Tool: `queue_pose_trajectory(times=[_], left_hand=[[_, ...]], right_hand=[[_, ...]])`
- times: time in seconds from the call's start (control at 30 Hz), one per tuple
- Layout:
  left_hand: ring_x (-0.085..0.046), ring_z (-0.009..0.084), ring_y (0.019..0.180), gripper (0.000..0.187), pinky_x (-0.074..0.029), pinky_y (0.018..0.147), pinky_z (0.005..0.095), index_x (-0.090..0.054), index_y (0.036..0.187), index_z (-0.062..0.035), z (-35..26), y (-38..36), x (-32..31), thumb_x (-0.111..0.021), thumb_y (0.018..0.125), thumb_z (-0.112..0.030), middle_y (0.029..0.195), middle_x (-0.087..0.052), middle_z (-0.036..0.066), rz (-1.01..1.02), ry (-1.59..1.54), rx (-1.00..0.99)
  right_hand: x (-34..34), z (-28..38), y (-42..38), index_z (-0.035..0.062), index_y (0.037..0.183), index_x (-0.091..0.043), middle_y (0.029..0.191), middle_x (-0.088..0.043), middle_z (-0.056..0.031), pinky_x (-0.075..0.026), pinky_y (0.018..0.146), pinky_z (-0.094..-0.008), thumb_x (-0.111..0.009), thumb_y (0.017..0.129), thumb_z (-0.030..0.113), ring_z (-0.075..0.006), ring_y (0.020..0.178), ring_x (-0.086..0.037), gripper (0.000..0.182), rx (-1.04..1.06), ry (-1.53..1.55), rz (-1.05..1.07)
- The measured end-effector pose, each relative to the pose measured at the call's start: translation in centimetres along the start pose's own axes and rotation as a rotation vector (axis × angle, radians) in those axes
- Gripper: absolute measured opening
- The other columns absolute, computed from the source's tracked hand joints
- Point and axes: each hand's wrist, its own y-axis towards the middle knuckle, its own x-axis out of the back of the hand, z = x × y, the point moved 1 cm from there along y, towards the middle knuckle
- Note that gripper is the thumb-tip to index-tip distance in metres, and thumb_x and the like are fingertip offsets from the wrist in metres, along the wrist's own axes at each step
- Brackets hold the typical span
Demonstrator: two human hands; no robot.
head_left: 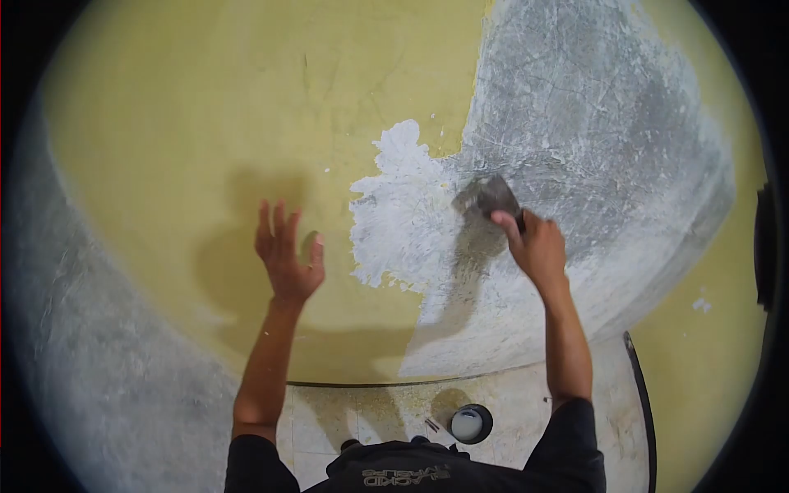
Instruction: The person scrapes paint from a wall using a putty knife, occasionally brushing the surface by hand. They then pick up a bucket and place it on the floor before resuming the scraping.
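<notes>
My right hand (538,249) is closed around a dark, flat scraper (499,197), whose blade lies at the wall where the white patch borders the grey scraped area. Raised before the yellow wall (205,107), my left hand (290,255) has its fingers spread and holds nothing. Whether its fingertips touch the wall I cannot tell. Between the hands is a ragged white patch (394,214) of bared wall. The rough grey scraped area (583,107) spreads up and to the right.
On the light tiled floor (518,411) below stands a dark round container (485,422) with something whitish inside. A small thin item (432,425) lies just left of it. A dark object (764,246) is at the far right edge. Grey wall (99,370) shows at the lower left.
</notes>
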Motion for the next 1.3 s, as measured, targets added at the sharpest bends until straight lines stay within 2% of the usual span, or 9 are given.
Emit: queue_pose_trajectory(times=[0.17,0.23,0.4,0.53,0.83,0.93,1.03,1.13,1.3], left_hand=[[-0.034,0.042,0.141,0.061,-0.02,0.112,0.056,-0.041,0.143,-0.0071,7.9,0.7,-2.4,-0.061,0.089,-0.029,0.148,-0.044,0.016,-0.03,-0.082,-0.072],[-0.032,0.0444,0.14,0.064,-0.016,0.112,0.06,-0.034,0.146,-0.0042,8.8,0.0,-2.6,-0.055,0.092,-0.031,0.148,-0.045,0.018,-0.029,0.084,-0.437],[-0.038,0.0403,0.138,0.057,-0.019,0.113,0.0553,-0.038,0.144,-0.0085,9.6,-0.5,-3.4,-0.048,0.094,-0.034,0.143,-0.052,0.013,-0.093,-0.018,-0.391],[-0.04,0.0401,0.137,0.057,-0.019,0.113,0.0528,-0.037,0.145,-0.0081,9.8,-0.7,-2.8,-0.046,0.094,-0.033,0.14,-0.055,0.013,-0.071,-0.061,-0.409],[-0.038,0.0441,0.137,0.06,-0.017,0.114,0.0527,-0.034,0.145,-0.0029,9.0,-0.3,-2.7,-0.046,0.094,-0.031,0.141,-0.053,0.015,-0.056,-0.02,-0.415],[-0.037,0.044,0.137,0.06,-0.017,0.114,0.0525,-0.034,0.145,-0.0027,8.5,0.1,-3.1,-0.046,0.093,-0.031,0.142,-0.053,0.014,-0.073,0.01,-0.386],[-0.038,0.042,0.137,0.059,-0.018,0.113,0.0516,-0.035,0.144,-0.0042,8.7,-0.3,-2.9,-0.046,0.093,-0.031,0.139,-0.055,0.013,-0.074,-0.008,-0.37],[-0.039,0.0399,0.137,0.058,-0.018,0.113,0.0506,-0.036,0.144,-0.0058,9.3,-0.5,-2.6,-0.047,0.092,-0.031,0.137,-0.057,0.012,-0.068,-0.057,-0.393],[-0.04,0.0391,0.138,0.058,-0.018,0.114,0.0503,-0.036,0.143,-0.006,9.2,-0.5,-2.7,-0.047,0.092,-0.031,0.138,-0.057,0.012,-0.065,-0.05,-0.395]], right_hand=[[2.8,3.5,3.8,0.0007,0.07,-0.063,0.059,-0.06,-0.0215,-0.048,0.053,-0.0482,-0.054,0.091,0.061,-0.0438,0.059,-0.062,0.064,-0.062,-0.248,0.012],[3.1,4.5,4.2,0.0004,0.071,-0.064,0.06,-0.061,-0.0222,-0.049,0.054,-0.0487,-0.054,0.091,0.06,-0.0444,0.06,-0.062,0.064,-0.093,-0.31,0.036],[3.5,8.8,5.9,0.0007,0.075,-0.069,0.066,-0.064,-0.0233,-0.05,0.061,-0.0502,-0.057,0.091,0.056,-0.0439,0.066,-0.064,0.058,-0.133,-0.278,0.12],[3.8,6.3,4.4,0.0003,0.078,-0.07,0.068,-0.065,-0.023,-0.05,0.064,-0.05,-0.058,0.091,0.054,-0.0439,0.069,-0.065,0.057,-0.249,-0.242,0.187],[2.7,6.1,4.0,-0.001,0.078,-0.07,0.071,-0.066,-0.0242,-0.052,0.068,-0.0504,-0.056,0.091,0.056,-0.0445,0.074,-0.066,0.06,-0.246,-0.313,0.183],[2.4,7.3,5.4,-0.0003,0.085,-0.072,0.075,-0.066,-0.0259,-0.051,0.07,-0.0508,-0.055,0.092,0.057,-0.0455,0.076,-0.065,0.06,-0.212,-0.14,0.156],[3.0,8.4,5.6,0.0004,0.088,-0.073,0.076,-0.066,-0.0263,-0.051,0.071,-0.0513,-0.055,0.091,0.057,-0.0455,0.077,-0.065,0.06,-0.227,-0.223,0.22],[2.8,5.2,4.3,-0.0003,0.082,-0.072,0.074,-0.065,-0.0274,-0.051,0.07,-0.0531,-0.054,0.092,0.059,-0.0465,0.077,-0.065,0.062,-0.267,-0.182,0.21],[3.9,7.3,5.8,-0.0003,0.082,-0.072,0.076,-0.066,-0.028,-0.051,0.073,-0.0524,-0.055,0.092,0.056,-0.0463,0.08,-0.065,0.06,-0.262,-0.228,0.181]])
